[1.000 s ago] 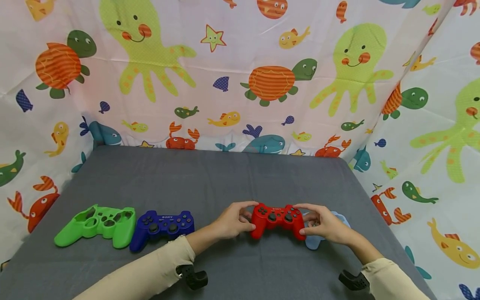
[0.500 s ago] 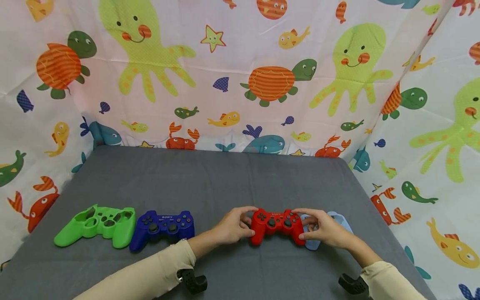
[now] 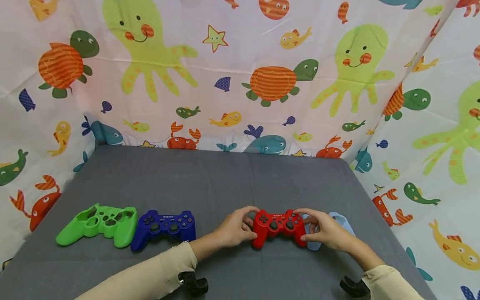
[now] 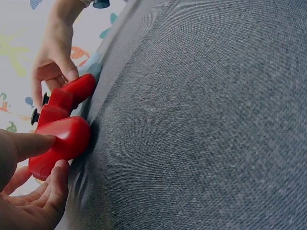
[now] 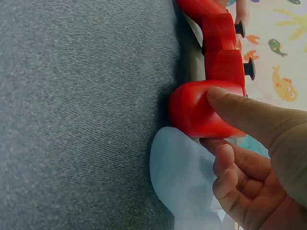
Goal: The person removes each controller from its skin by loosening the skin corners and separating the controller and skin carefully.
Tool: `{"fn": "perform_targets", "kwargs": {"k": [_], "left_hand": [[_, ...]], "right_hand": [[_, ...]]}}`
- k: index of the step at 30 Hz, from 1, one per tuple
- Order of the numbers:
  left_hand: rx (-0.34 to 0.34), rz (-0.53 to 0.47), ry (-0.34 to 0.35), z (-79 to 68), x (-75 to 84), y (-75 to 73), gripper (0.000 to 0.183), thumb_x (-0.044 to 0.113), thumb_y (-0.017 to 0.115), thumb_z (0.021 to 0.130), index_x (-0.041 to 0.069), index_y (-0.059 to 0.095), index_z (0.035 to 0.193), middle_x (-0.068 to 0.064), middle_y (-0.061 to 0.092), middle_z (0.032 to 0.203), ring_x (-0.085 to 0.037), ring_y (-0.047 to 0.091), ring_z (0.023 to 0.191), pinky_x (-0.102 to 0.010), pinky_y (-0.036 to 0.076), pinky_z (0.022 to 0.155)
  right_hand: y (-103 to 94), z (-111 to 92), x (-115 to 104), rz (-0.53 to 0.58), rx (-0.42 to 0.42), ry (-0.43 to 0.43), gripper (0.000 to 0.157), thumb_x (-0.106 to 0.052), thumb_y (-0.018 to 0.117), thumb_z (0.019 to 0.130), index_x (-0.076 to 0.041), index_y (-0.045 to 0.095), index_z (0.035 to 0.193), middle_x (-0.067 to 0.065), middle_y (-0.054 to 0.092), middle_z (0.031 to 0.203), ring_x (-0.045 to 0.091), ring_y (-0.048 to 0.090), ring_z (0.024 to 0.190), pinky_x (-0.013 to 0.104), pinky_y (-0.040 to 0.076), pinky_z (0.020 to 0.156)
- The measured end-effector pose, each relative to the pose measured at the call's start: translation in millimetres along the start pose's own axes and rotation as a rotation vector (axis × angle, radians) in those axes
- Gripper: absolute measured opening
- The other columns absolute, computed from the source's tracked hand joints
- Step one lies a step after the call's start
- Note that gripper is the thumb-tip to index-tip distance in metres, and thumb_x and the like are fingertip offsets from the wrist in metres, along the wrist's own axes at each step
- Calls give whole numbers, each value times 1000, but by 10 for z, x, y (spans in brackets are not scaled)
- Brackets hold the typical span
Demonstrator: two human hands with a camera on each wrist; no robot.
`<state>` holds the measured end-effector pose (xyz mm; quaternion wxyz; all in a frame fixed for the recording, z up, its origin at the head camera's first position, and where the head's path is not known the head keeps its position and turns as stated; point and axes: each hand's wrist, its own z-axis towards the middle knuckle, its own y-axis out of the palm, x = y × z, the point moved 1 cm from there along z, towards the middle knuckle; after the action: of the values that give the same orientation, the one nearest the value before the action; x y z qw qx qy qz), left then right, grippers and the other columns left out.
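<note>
A red game controller [image 3: 278, 227] lies face up, held by its two ends between both hands. My left hand [image 3: 235, 228] pinches its left grip, thumb on the near side and fingers at the far edge. On the other end, my right hand [image 3: 323, 228] pinches the right grip the same way; the right wrist view shows the thumb [image 5: 235, 108] pressed on the red plastic. Under and beside the right hand is a light blue controller cover [image 5: 184, 177], partly hidden in the head view. In the left wrist view the controller sits close over the grey cloth.
To the left on the grey-covered table [image 3: 210, 179] lie a bright green controller cover [image 3: 101, 225] and a dark blue controller [image 3: 164, 228], side by side. A white curtain with sea animals [image 3: 232, 54] stands behind the table and along its sides.
Both hands have brought the red controller a little nearer to the person and lower toward the cloth. The green cover and dark blue controller have stayed in place.
</note>
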<state>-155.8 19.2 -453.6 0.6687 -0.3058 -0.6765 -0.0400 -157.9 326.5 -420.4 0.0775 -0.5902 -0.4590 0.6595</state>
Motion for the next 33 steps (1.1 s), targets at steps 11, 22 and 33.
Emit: {"fn": "perform_targets", "kwargs": {"k": [11, 22, 33], "left_hand": [[-6, -19, 11, 5, -22, 23, 62, 1, 80, 83, 16, 56, 138, -5, 68, 95, -12, 65, 74, -26, 52, 64], [-25, -14, 9, 27, -73, 17, 61, 5, 80, 85, 20, 55, 139, -5, 69, 99, -13, 67, 80, -28, 54, 67], [-42, -41, 13, 22, -85, 3, 62, 6, 80, 85, 21, 55, 140, -6, 68, 101, -14, 66, 78, -29, 52, 65]], "right_hand": [[28, -45, -20, -88, 41, -17, 67, -17, 83, 84, -5, 56, 143, 20, 72, 111, 3, 54, 65, 24, 49, 58], [36, -46, 44, -42, 47, -48, 65, -17, 83, 83, -5, 57, 141, 2, 60, 73, 2, 52, 61, 23, 47, 54], [10, -40, 71, 2, 13, -20, 67, -18, 82, 84, -5, 54, 144, 0, 58, 67, 2, 51, 58, 22, 46, 53]]}}
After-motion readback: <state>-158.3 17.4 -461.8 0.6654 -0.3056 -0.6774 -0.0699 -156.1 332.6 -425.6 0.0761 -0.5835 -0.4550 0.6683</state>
